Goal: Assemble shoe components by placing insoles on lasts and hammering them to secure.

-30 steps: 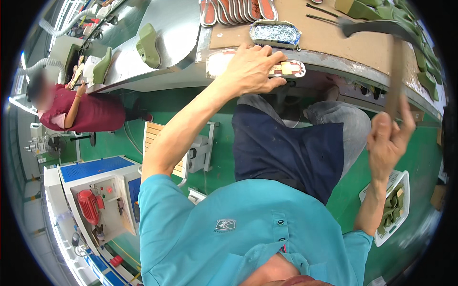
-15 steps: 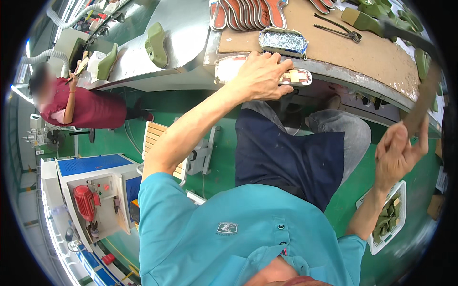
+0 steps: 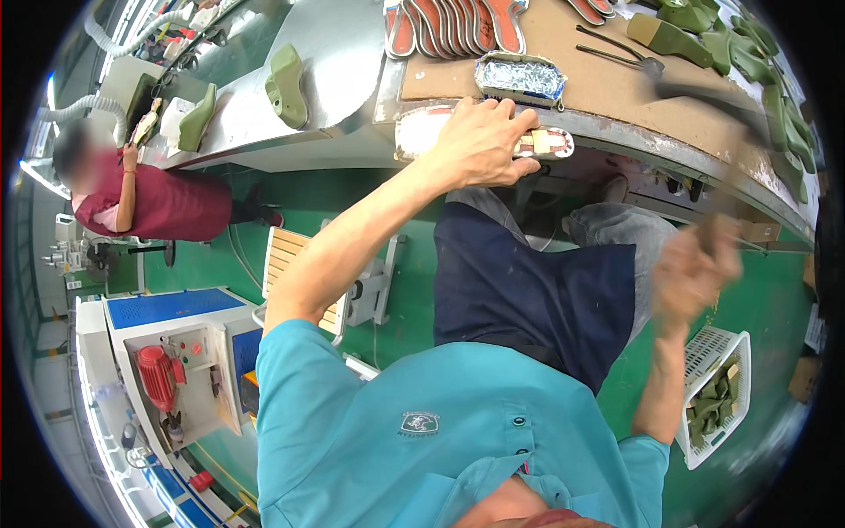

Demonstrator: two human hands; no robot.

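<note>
At the near edge of the bench, my left hand (image 3: 487, 145) is closed over a pale, sole-shaped shoe part (image 3: 421, 132) lying crosswise. Its right end shows tan and dark red patches, while my fingers hide the middle. My right hand (image 3: 695, 264), smeared by motion, grips the handle of a hammer (image 3: 717, 101) out to the right of the bench edge. The dark hammer head is raised and blurred, apart from the shoe part. Just beyond my left fingers stands an open container (image 3: 521, 79) of small silvery pieces that look like tacks.
Pincers (image 3: 616, 51) lie on the brown bench top (image 3: 581, 92). Orange insoles (image 3: 453, 26) line the back, and green shoe lasts (image 3: 748, 57) crowd the right. A white basket (image 3: 744, 387) is on the floor. A person in maroon (image 3: 167, 194) works at far left.
My right hand and the hammer have swung left and inward, with the head dropping lower toward the bench. The left hand and shoe part stay nearly in place.
</note>
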